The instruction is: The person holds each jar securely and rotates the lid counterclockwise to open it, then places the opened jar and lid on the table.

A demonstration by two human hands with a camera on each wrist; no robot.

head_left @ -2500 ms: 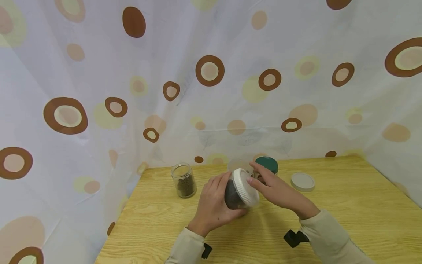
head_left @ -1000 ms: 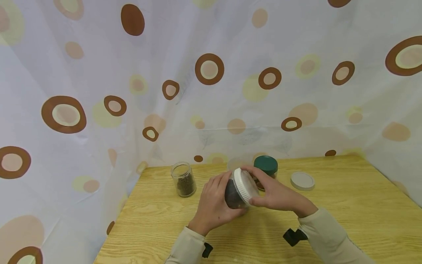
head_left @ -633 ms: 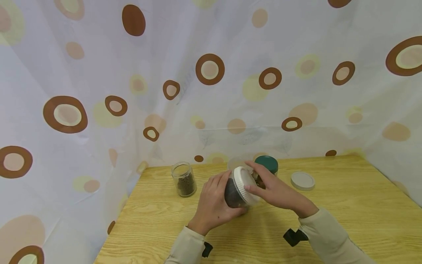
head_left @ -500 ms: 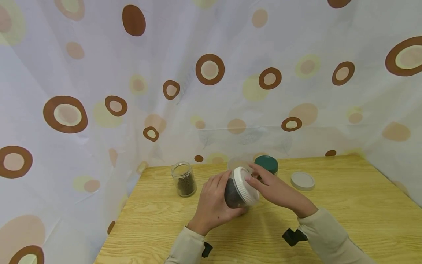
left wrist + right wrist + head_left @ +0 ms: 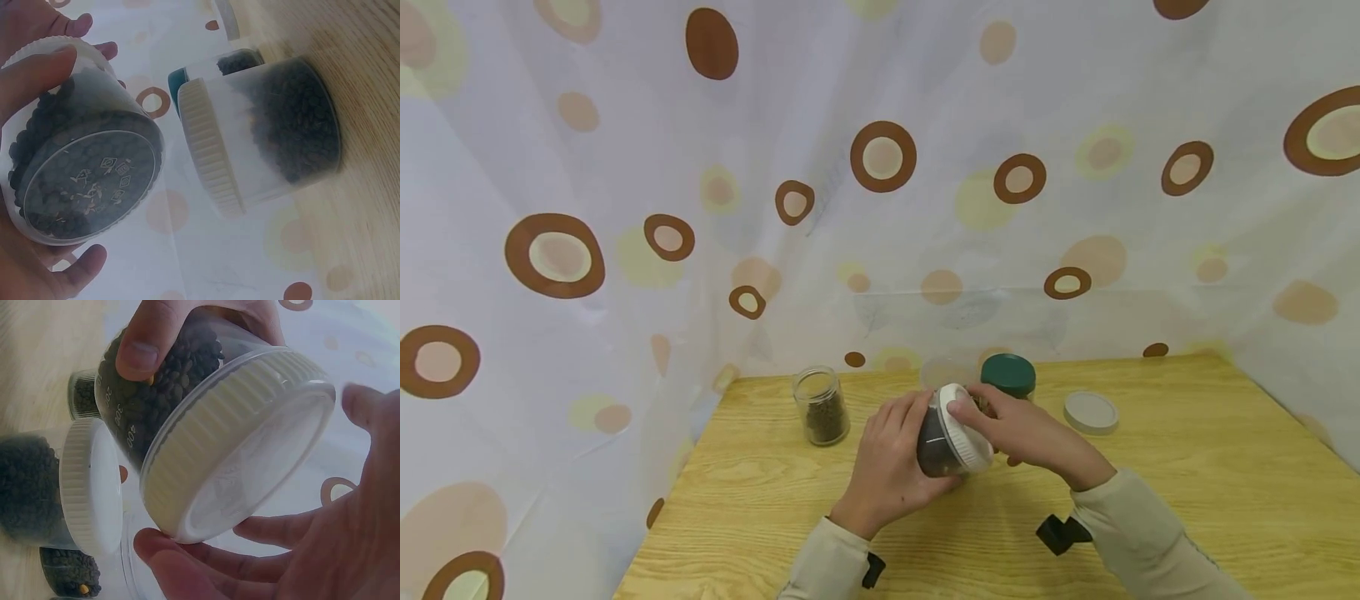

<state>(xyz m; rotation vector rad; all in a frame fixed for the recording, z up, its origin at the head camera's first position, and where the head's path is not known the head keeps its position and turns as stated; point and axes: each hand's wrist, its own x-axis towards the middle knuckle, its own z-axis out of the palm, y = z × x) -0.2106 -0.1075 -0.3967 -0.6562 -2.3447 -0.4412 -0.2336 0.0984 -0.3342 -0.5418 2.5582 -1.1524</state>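
The person's left hand (image 5: 891,454) is grasping a clear jar (image 5: 936,446), with fingers and thumb wrapping its body. The jar is hanging above the table (image 5: 760,500) and between the two hands, tilting so that its white ribbed lid (image 5: 967,433) is facing the right hand (image 5: 1030,429). Dark beans (image 5: 81,162) are filling part of the jar; small symbols are showing on its base and printed numbers are running along its side.

The right hand is not clenching: its fingers are spreading loosely about the lid, fingertips touching near the lower rim in the right wrist view, while the thumb there is staying just beside the opposite edge. The lid is sitting on the jar's mouth.

Beyond the hands, a second jar (image 5: 275,131) with a similar white lid is standing on the table, also holding dark pieces. Just behind the right hand, a green-topped jar (image 5: 1009,375) is standing, partly hidden by the fingers. To the left of the left hand, an uncovered glass jar (image 5: 823,408) is holding dark grains, well apart from the fingers. To the right of the right hand, a loose pale lid (image 5: 1091,412) is lying flat. A spotted curtain (image 5: 880,233) is hanging behind everything, and beige sleeves (image 5: 1142,533) are covering both forearms.
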